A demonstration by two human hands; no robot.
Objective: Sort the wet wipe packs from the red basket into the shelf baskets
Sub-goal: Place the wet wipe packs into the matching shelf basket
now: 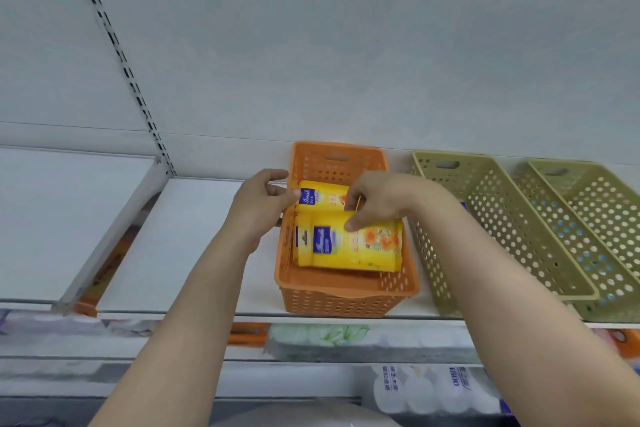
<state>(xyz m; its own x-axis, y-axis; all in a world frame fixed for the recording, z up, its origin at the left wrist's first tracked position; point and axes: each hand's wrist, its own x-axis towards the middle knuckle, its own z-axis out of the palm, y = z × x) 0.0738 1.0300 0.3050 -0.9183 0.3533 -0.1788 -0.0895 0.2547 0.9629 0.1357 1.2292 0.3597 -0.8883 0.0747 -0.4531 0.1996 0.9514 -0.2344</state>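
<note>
Perforated orange plastic basket, glossy yellow wipe packs (two visible), left hand and right hand each pinching the rear pack

tissue rolls (lower shelf), slotted upright

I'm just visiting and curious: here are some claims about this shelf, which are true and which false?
1. Both hands, left hand and right hand, reach into the orange basket. True.
2. The packs in it are yellow. True.
3. The orange basket stands on the floor. False: it stands on the shelf.
4. The green baskets stand left of the orange one. False: they stand to its right.
</note>
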